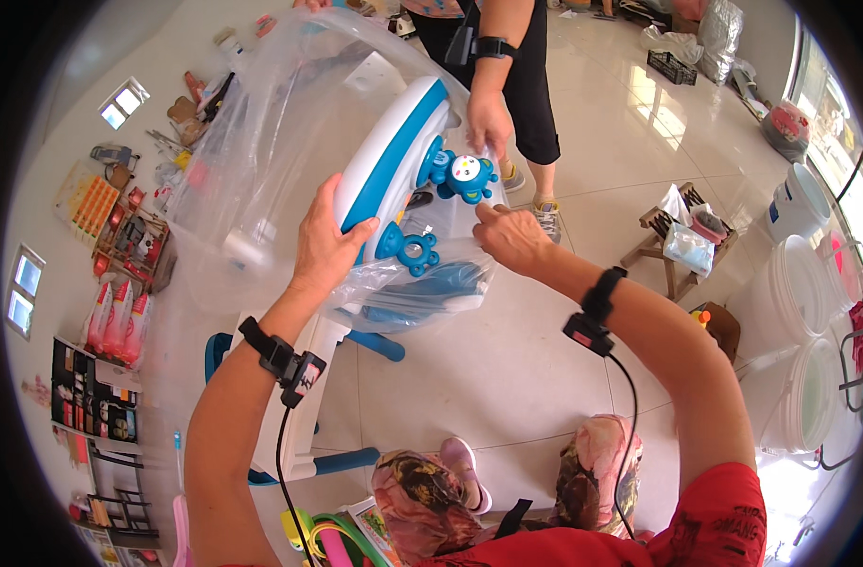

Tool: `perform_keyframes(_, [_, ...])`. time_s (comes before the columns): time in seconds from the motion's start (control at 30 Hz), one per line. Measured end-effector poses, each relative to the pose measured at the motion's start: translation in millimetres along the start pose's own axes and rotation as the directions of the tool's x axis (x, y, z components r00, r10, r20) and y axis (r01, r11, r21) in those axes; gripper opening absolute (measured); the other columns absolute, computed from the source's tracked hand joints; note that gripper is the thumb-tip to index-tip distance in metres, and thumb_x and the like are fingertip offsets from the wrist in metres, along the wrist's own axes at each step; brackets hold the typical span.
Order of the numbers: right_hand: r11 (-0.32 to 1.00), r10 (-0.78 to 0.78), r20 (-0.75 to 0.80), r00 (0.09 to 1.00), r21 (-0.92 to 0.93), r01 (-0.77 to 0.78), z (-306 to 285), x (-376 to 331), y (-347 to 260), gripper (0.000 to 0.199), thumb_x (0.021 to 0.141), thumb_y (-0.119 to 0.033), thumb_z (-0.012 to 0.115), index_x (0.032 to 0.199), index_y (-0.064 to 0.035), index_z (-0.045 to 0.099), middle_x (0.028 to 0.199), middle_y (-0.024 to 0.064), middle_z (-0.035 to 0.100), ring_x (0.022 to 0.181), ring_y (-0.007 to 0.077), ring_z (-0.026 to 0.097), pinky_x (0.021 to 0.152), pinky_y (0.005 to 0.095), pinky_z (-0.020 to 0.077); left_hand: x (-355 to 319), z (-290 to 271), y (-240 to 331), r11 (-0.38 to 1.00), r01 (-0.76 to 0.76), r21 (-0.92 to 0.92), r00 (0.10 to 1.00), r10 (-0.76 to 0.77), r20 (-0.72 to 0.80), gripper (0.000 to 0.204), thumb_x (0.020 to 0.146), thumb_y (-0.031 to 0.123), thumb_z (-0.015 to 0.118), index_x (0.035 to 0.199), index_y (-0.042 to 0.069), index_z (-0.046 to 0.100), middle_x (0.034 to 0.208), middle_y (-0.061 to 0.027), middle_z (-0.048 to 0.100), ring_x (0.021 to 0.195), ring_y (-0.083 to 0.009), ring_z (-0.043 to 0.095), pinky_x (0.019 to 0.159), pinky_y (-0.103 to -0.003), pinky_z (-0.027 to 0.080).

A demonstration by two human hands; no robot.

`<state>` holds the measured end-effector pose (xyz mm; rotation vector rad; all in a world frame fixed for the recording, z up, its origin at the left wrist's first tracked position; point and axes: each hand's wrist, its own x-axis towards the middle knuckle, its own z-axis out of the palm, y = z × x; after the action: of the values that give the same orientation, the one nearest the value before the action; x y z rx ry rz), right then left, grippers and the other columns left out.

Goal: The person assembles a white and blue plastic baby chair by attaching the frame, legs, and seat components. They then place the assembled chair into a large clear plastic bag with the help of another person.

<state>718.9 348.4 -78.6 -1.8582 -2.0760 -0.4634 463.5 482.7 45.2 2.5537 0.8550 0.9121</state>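
My left hand [325,244] grips the edge of a white and blue plastic toy part [393,151] that sticks out of a large clear plastic bag [261,161]. My right hand [509,236] pinches the bag's film just below a small blue cartoon figure [464,176] fixed to the part. A blue ring-shaped knob [414,251] sits between my hands. Another person's hand [488,123] holds the bag's far side by the figure.
The other person stands across from me on the tiled floor. A white and blue frame [308,416] stands under the bag. Tools and packets [119,217] lie at left, a small wooden stool [682,241] and white buckets [800,283] at right.
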Motion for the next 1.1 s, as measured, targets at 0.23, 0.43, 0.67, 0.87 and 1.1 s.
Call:
perform_keyframes(0.23, [0.996,-0.088,-0.148,0.985,-0.038,0.084,-50.2,-28.2,8.9,0.016,0.083,-0.023,0.077,0.084,-0.0096,0.068,0.097,0.0062,0.054,0.091,0.024,0.065,0.07,0.0391,0.057,23.1,-7.0,3.9,0.999,-0.001,0.04,0.99,-0.005,0.143,0.079,0.083,0.024,0.079,0.15,0.004,0.041,0.141,-0.0255,0.056,0.125,-0.0401,0.059,0.104,-0.044,0.049])
perform_keyframes(0.43, [0.974,-0.193,0.162,0.968,0.153,0.169,-75.1,-16.7,-1.1,0.018,0.086,-0.023,0.074,0.085,-0.0066,0.068,0.095,0.0097,0.058,0.088,0.0263,0.069,0.074,0.0411,0.0568,28.8,8.5,-2.9,0.997,0.0,0.074,0.99,-0.01,0.144,0.079,0.086,0.024,0.077,0.153,0.005,0.04,0.144,-0.0241,0.054,0.124,-0.0366,0.06,0.1,-0.043,0.051])
perform_keyframes(0.67, [0.767,0.118,0.75,0.65,0.347,-0.54,-88.5,-7.3,-40.3,0.03,0.102,-0.033,0.057,0.117,-0.0077,0.062,0.088,0.0131,0.067,0.073,0.028,0.073,0.072,0.0438,0.0565,35.2,19.5,-6.3,0.992,-0.073,0.1,0.979,0.052,0.195,0.077,0.087,0.024,0.077,0.153,0.006,0.041,0.144,-0.022,0.055,0.123,-0.0346,0.061,0.099,-0.041,0.051])
perform_keyframes(0.87, [0.932,0.026,0.481,0.876,0.306,-0.196,-24.0,-14.9,-23.8,0.034,0.103,-0.037,0.051,0.123,-0.0127,0.063,0.091,0.012,0.072,0.071,0.0264,0.074,0.075,0.0419,0.0567,41.5,36.6,1.2,0.987,-0.115,0.116,0.977,0.091,0.195,0.078,0.085,0.025,0.078,0.152,0.006,0.042,0.142,-0.022,0.057,0.121,-0.0338,0.062,0.098,-0.041,0.052])
perform_keyframes(1.1, [0.953,-0.092,0.447,0.89,0.298,-0.052,-20.3,12.4,-41.7,0.032,0.099,-0.035,0.058,0.117,-0.0112,0.069,0.098,0.0131,0.072,0.092,0.0326,0.073,0.076,0.0457,0.0557,42.1,29.5,-7.1,0.998,-0.032,0.057,0.975,0.018,0.222,0.078,0.085,0.025,0.079,0.152,0.007,0.043,0.142,-0.0218,0.056,0.122,-0.0339,0.061,0.099,-0.04,0.051])
